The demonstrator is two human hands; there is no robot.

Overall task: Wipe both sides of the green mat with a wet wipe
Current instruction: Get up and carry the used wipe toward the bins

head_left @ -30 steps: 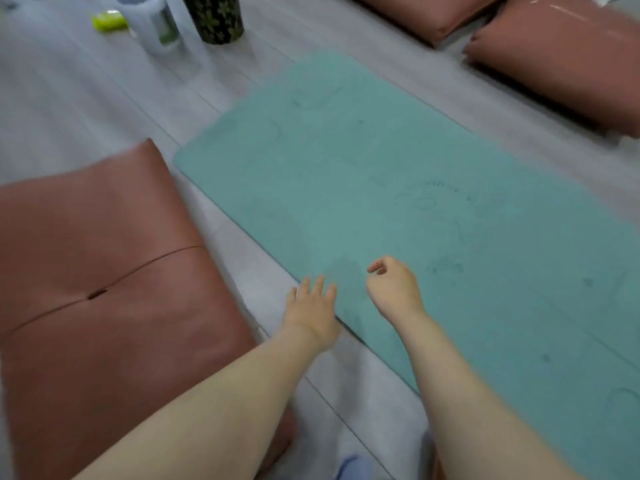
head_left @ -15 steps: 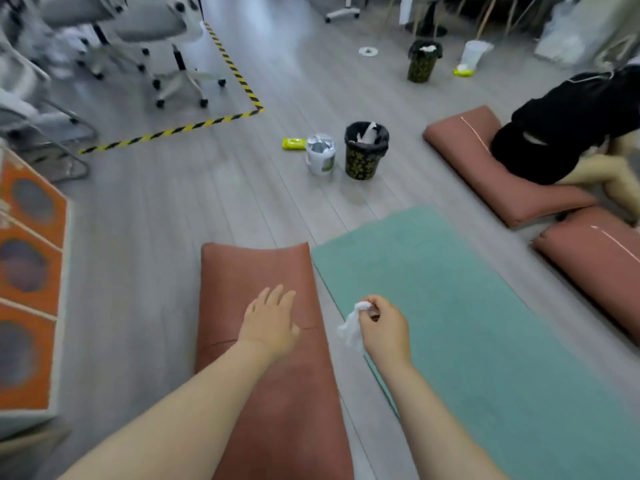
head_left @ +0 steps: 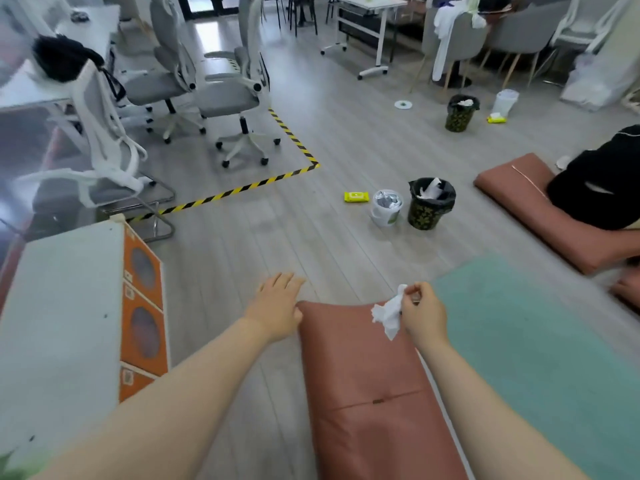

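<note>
Pinched in the right hand (head_left: 423,315), the crumpled wet wipe (head_left: 388,315) hangs off the green mat (head_left: 540,351), likely headed for the far bin (head_left: 430,203), while the left hand (head_left: 277,308) hovers flat, holding nothing.

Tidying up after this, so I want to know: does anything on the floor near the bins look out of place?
Nothing spilled. A yellow wipe pack lies loose on the floor beside the white tub and the black bin. A small white disc lies alone farther back.
</note>
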